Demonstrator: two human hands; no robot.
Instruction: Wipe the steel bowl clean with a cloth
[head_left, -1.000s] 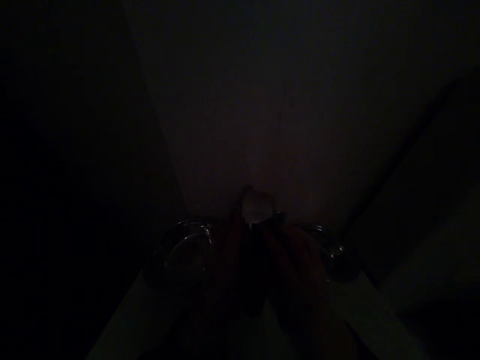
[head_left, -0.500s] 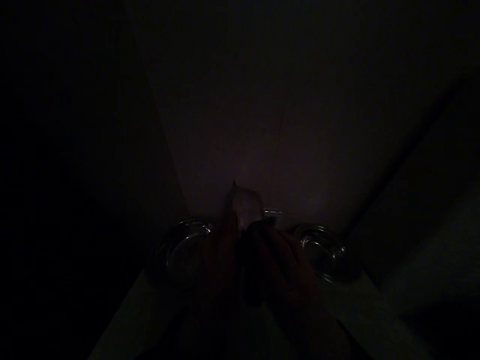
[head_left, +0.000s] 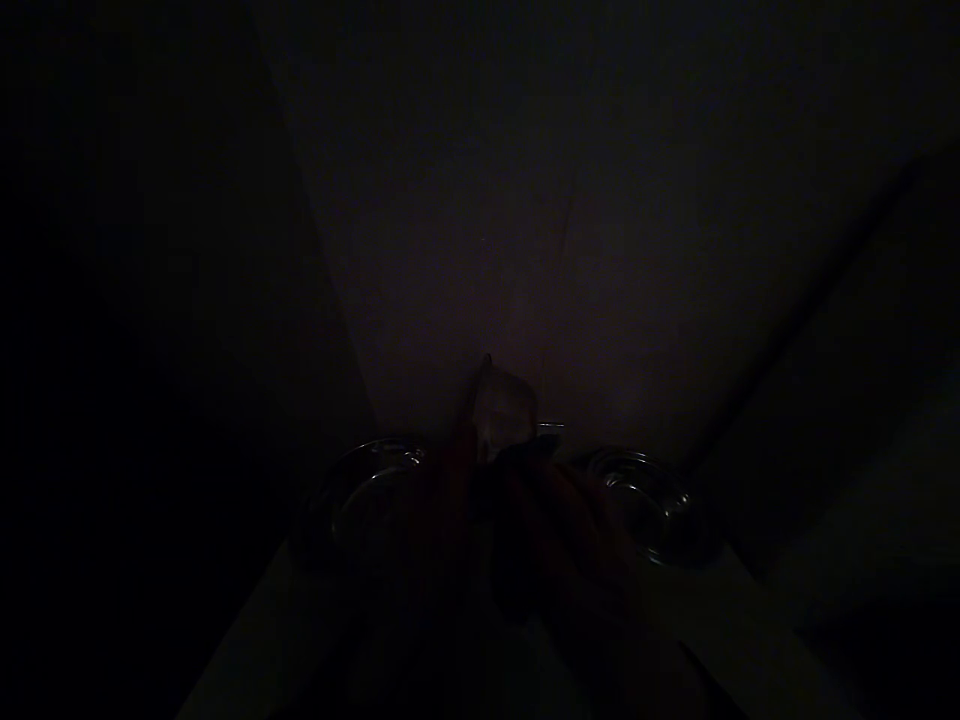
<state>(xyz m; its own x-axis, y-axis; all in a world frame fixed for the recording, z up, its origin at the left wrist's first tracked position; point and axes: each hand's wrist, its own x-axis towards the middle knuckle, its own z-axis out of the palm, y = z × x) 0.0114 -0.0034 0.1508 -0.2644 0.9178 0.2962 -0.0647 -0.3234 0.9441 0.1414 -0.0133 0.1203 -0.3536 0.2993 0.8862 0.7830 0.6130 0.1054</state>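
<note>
The scene is very dark. My left hand [head_left: 442, 500] and my right hand [head_left: 577, 520] meet low in the middle, both dim and reddish. Between their fingertips sits a small pale rounded object [head_left: 502, 405] with a pointed top, raised above the surface. My left hand's fingers seem closed against it. My right hand is closed just right of it, and a short metallic glint [head_left: 551, 428] shows at its fingertips; what that is I cannot make out.
A shiny metal bowl [head_left: 367, 500] stands to the left of my hands and another metal bowl [head_left: 645, 505] to the right, both on a pale surface [head_left: 720, 610]. A plain dim wall [head_left: 525, 200] rises behind. Everything else is black.
The pale object has shifted slightly, going left and then back right and a little higher, with my hands shifting around it. The bowls have not moved.
</note>
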